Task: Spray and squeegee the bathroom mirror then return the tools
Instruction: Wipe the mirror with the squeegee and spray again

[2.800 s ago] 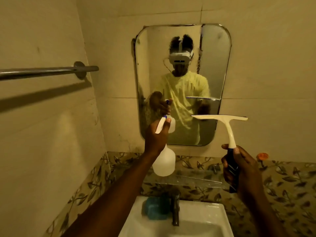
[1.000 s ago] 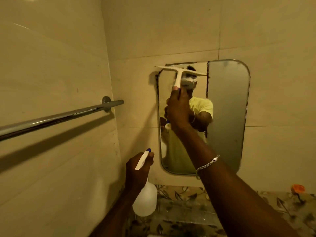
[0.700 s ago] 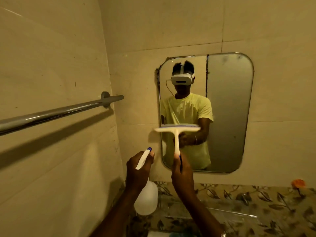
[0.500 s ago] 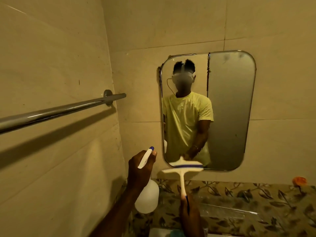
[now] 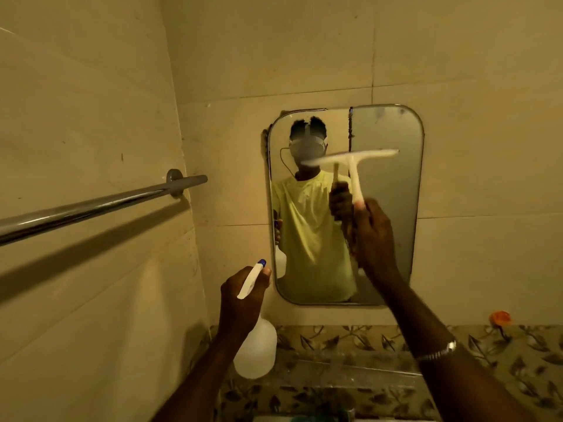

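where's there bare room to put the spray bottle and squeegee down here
The clear shelf below the mirror looks bare between the spray bottle and the right forearm. The sink edge at the bottom is barely visible. Both hands are full: left hand, right hand gripping the squeegee.

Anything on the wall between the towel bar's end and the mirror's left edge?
No. In the head view, only bare beige tile lies between the towel bar and the mirror.
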